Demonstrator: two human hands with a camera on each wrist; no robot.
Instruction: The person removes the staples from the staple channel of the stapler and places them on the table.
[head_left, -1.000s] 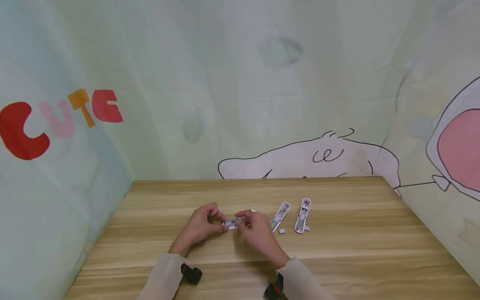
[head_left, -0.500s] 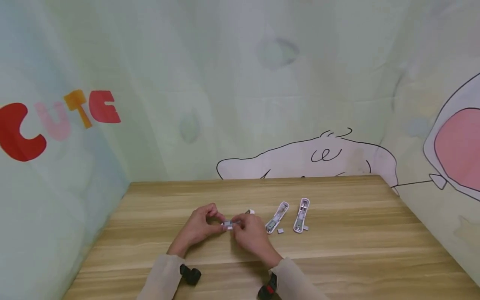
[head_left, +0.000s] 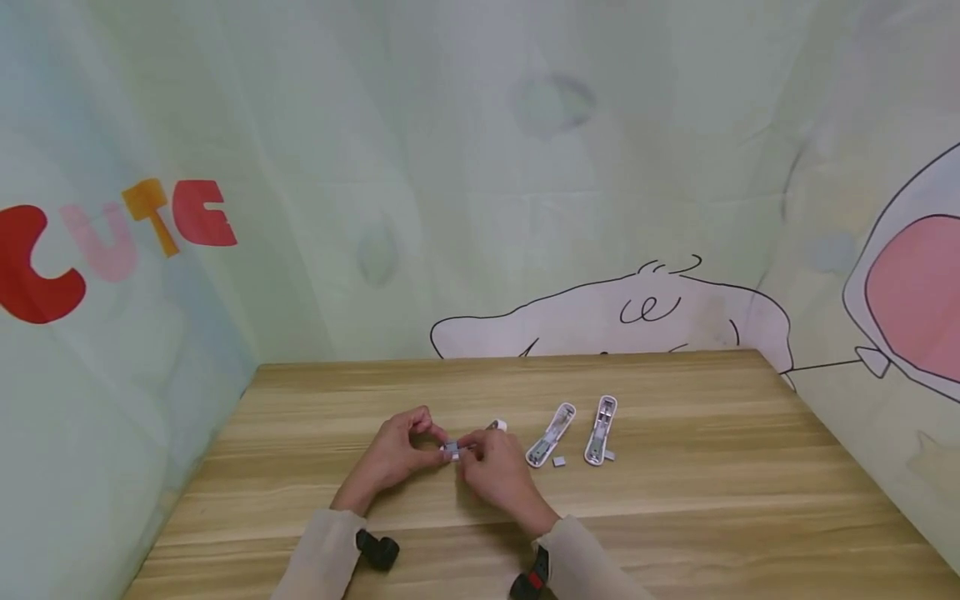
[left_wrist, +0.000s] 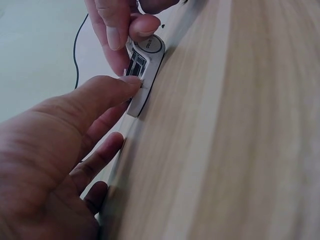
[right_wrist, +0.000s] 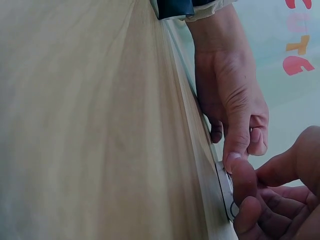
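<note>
My left hand [head_left: 396, 454] holds the near left end of a white stapler-like tool [left_wrist: 146, 95] between thumb and fingertips. This tool has a metal inner channel and a round label on its far end, and its white end [head_left: 498, 425] shows beyond my right hand [head_left: 497, 472]. The right fingers are bent, with thumb and index fingertips at the channel in the middle of the tool. A small grey piece [head_left: 452, 447] shows there between the two hands. In the right wrist view the right fingers hide most of the tool [right_wrist: 223, 187].
To the right on the wooden table [head_left: 697, 467] lie two more white stapler-like tools, one slanted [head_left: 551, 435] and one nearly upright in view [head_left: 601, 431]. A small grey block [head_left: 558, 461] sits by the slanted one, another grey block [head_left: 610, 456] by the other.
My right hand has moved left along the tool, toward the left hand, uncovering the tool's far white end. The left hand keeps its hold nearly unmoved.
</note>
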